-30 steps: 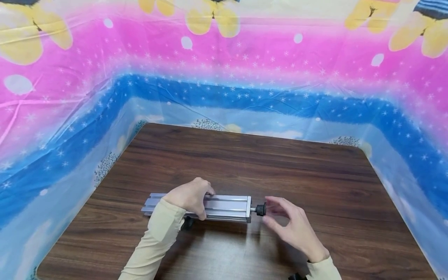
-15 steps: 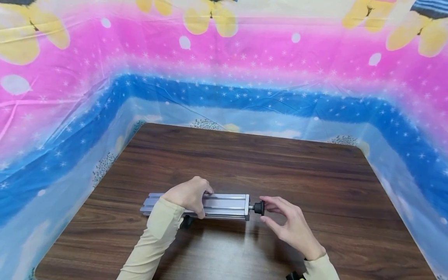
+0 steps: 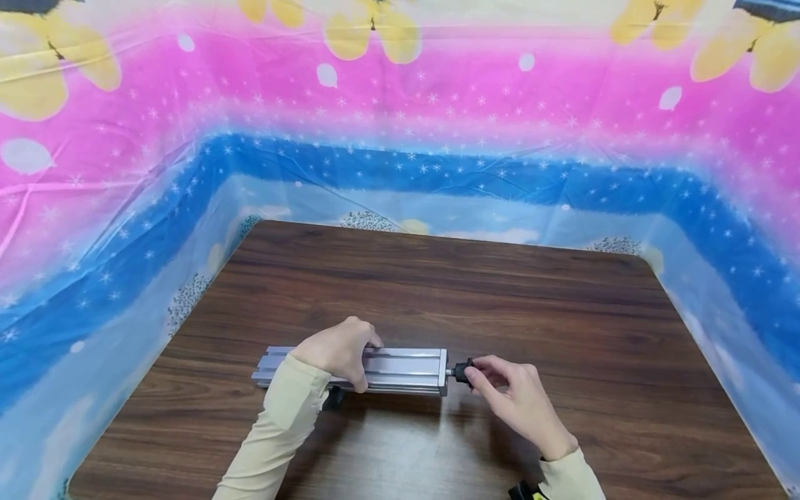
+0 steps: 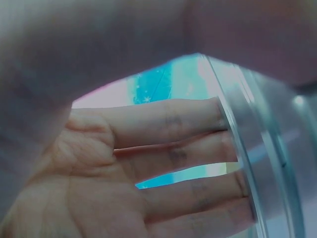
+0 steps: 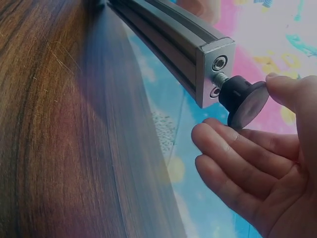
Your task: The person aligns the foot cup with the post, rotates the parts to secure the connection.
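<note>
A silver aluminium extrusion [image 3: 403, 370] lies across the near part of the table. My left hand [image 3: 334, 349] grips it around the middle, thumb on the near side and fingers over the far side. In the left wrist view, straight fingers [image 4: 183, 144] meet the extrusion [image 4: 277, 163]. From the plate on its right end sticks out a black levelling foot [image 3: 461, 371] on a threaded stud. My right hand [image 3: 521, 403] pinches the foot's disc by its edge. The right wrist view shows the foot [image 5: 240, 101] from below, with bolt heads in the end plate [image 5: 207, 82] beside the stud.
The dark wood-grain table [image 3: 450, 292] extends beyond and to both sides of the extrusion. A pink and blue printed cloth [image 3: 400, 125] walls in its back and sides. A black item [image 3: 334, 397] shows beside my left wrist, another [image 3: 521, 491] by my right cuff.
My right thumb and fingers have come together on the levelling foot; before, they were spread wider around its disc. The left hand and the extrusion have stayed in place.
</note>
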Action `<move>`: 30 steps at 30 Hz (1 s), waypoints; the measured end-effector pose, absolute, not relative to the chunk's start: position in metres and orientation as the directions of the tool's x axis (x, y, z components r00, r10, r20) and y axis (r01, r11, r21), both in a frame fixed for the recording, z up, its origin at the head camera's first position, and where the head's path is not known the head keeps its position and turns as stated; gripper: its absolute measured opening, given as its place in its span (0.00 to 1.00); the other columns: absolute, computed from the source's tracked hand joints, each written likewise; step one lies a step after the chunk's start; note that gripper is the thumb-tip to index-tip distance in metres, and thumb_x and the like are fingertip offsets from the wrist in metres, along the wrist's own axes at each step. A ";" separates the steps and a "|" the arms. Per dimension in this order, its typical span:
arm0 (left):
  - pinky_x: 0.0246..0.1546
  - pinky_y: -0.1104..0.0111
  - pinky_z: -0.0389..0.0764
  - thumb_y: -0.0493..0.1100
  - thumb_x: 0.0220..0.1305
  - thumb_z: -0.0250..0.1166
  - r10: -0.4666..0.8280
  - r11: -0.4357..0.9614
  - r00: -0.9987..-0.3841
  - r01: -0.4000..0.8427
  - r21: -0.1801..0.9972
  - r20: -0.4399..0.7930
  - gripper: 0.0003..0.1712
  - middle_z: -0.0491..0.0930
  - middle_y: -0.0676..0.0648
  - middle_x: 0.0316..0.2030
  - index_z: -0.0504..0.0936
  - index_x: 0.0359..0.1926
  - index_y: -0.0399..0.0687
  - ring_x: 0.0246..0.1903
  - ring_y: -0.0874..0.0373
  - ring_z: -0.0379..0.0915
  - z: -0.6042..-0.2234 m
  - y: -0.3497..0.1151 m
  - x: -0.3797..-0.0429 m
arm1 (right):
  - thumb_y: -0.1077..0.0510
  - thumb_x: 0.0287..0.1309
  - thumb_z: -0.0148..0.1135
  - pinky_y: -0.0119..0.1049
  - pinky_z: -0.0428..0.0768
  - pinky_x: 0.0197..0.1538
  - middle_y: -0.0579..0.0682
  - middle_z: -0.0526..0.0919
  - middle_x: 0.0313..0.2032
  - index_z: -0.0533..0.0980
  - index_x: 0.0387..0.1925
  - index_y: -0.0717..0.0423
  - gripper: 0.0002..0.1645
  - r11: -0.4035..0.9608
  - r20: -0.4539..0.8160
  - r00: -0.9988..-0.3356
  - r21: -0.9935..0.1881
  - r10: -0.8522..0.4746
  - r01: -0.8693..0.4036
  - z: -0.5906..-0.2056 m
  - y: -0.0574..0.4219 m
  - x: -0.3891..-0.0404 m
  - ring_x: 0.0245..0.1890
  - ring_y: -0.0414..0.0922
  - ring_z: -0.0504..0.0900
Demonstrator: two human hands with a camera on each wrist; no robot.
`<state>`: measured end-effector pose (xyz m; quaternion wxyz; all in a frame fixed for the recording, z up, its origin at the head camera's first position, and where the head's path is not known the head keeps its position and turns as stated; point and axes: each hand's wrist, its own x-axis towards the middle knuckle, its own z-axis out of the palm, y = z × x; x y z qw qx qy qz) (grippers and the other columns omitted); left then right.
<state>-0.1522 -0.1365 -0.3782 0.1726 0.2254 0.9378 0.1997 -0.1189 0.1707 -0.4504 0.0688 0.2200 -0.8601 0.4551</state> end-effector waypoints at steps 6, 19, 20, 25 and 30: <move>0.38 0.64 0.78 0.32 0.34 0.81 0.494 0.818 -0.837 0.355 0.453 -0.235 0.28 0.83 0.45 0.45 0.89 0.44 0.41 0.37 0.57 0.72 -0.377 -0.138 -0.150 | 0.50 0.70 0.61 0.31 0.84 0.35 0.40 0.87 0.28 0.84 0.43 0.51 0.11 0.509 0.279 -0.899 -0.750 -0.338 -0.423 -0.450 0.173 -0.119 0.28 0.38 0.87; 0.39 0.63 0.77 0.32 0.34 0.80 0.465 0.834 -0.853 0.332 0.440 -0.236 0.28 0.83 0.46 0.46 0.88 0.45 0.41 0.41 0.54 0.71 -0.371 -0.138 -0.148 | 0.67 0.53 0.75 0.41 0.86 0.48 0.50 0.84 0.53 0.77 0.61 0.49 0.34 0.347 0.487 -0.753 -0.682 -0.442 -0.644 -0.450 0.177 -0.118 0.47 0.41 0.86; 0.39 0.63 0.77 0.32 0.34 0.80 0.463 0.836 -0.853 0.331 0.437 -0.239 0.29 0.83 0.46 0.46 0.88 0.45 0.41 0.42 0.54 0.70 -0.371 -0.137 -0.148 | 0.67 0.53 0.75 0.41 0.86 0.47 0.49 0.85 0.52 0.77 0.60 0.49 0.33 0.351 0.495 -0.751 -0.674 -0.438 -0.650 -0.450 0.177 -0.119 0.46 0.41 0.87; 0.41 0.62 0.78 0.32 0.35 0.81 0.443 0.850 -0.859 0.311 0.425 -0.258 0.30 0.82 0.47 0.46 0.88 0.47 0.42 0.42 0.54 0.70 -0.370 -0.136 -0.146 | 0.62 0.56 0.74 0.36 0.86 0.44 0.43 0.89 0.43 0.80 0.56 0.51 0.24 0.398 0.507 -0.755 -0.645 -0.416 -0.653 -0.449 0.176 -0.120 0.39 0.37 0.87; 0.40 0.62 0.78 0.32 0.34 0.81 0.438 0.853 -0.859 0.304 0.423 -0.264 0.29 0.82 0.46 0.46 0.88 0.46 0.41 0.42 0.54 0.70 -0.368 -0.134 -0.144 | 0.59 0.58 0.72 0.35 0.84 0.38 0.40 0.89 0.32 0.84 0.46 0.55 0.14 0.460 0.461 -0.805 -0.662 -0.374 -0.592 -0.450 0.174 -0.119 0.31 0.32 0.85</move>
